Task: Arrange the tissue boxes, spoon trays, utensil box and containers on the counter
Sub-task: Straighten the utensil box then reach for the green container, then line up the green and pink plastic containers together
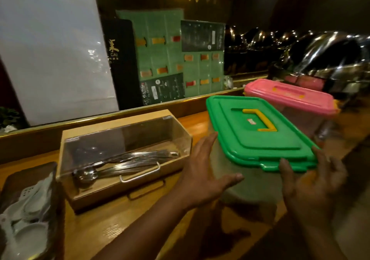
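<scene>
Fingers (206, 147) of left hand (202, 171) spread flat against near-left side of clear container with green lid (258, 131); right hand (312, 181) splayed at its near-right corner, thumb touching lid rim. On wooden bench (112, 217), between utensil box (124, 155) and pink-lidded container (290, 97). Spoon tray (28, 205) far left.

Bare forearms, no sleeves, jewellery.

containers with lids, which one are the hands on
The green-lidded container, nearest the camera: the left hand and right hand flank its clear sides. The pink-lidded container sits behind, untouched.
</scene>
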`<state>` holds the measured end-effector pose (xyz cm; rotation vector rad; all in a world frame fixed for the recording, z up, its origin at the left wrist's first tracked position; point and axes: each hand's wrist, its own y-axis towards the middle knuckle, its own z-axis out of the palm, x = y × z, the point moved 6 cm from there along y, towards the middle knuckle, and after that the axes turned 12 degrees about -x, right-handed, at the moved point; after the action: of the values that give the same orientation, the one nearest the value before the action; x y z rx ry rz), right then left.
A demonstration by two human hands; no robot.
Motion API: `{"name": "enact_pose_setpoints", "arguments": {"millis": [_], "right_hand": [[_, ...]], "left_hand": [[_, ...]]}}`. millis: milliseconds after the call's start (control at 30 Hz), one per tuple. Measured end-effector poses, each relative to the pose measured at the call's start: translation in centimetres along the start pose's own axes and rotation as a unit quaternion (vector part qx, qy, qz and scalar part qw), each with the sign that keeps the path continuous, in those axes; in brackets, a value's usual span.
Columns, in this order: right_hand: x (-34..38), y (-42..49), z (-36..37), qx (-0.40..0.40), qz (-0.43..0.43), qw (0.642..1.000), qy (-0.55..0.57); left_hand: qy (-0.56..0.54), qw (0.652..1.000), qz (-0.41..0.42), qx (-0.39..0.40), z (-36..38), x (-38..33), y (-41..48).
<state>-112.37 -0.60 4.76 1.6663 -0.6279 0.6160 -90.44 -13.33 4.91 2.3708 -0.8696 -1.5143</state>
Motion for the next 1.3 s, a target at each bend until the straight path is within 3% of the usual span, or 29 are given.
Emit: {"name": "enact_pose_setpoints", "arguments": {"millis": [100, 267, 867, 1167, 1300], "right_hand": [[-2.5, 0.3, 1.4, 0.093, 0.104, 0.984, 0.114], [-3.1, 1.8, 3.1, 0.148, 0.093, 0.96, 0.219], [-10.0, 11.2, 19.0, 0.338, 0.09, 0.884, 0.309], [-10.7, 11.8, 21.3, 0.343, 0.048, 0.885, 0.312], [-11.5, 12.9, 20.4, 0.403, 0.023, 0.861, 0.31]], "left_hand": [[-0.018, 0.999, -0.015, 0.033, 3.1, -0.6, 0.4], [-0.065, 0.998, -0.011, -0.013, 5.6, -0.8, 1.6], [0.018, 0.96, -0.087, -0.264, 11.1, 2.3, 10.2], [0.004, 0.952, -0.152, -0.266, 10.9, 3.7, 11.2], [0.023, 0.954, -0.169, -0.247, 10.1, 2.4, 11.2]]}}
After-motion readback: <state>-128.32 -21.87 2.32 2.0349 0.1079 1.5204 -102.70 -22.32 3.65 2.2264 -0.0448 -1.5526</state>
